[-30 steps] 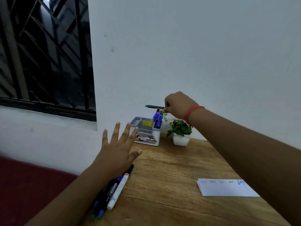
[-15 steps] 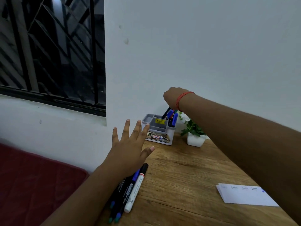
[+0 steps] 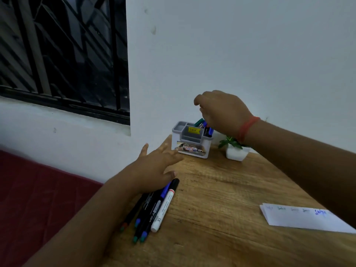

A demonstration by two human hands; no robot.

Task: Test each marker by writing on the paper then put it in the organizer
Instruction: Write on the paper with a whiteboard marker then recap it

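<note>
Markers [image 3: 204, 126] stand upright in the right-hand compartment of the organizer [image 3: 191, 140], a small white and grey box at the far end of the wooden table [image 3: 221, 189], close to the wall. Green and blue caps show above its rim. The right hand [image 3: 221, 110] hangs just above those caps, fingers loosely curled downward; whether the fingertips touch a cap I cannot tell, since the hand hides them, and nothing shows in its grasp. A red band [image 3: 247, 129] circles that wrist.

More markers [image 3: 152, 211] lie in a loose bunch near the table's left edge, a white-barrelled one with a black cap on the right of the bunch and dark ones with blue, green and orange ends beside it. The left hand [image 3: 156, 166] is above the far ends of this bunch, fingers spread and straight, holding nothing.

The paper [image 3: 300, 218], folded, lies at the right side of the table, with faint scribbles and one blue scrawl on it. A small plant in a white pot [image 3: 236, 151] stands just right of the organizer.
</note>
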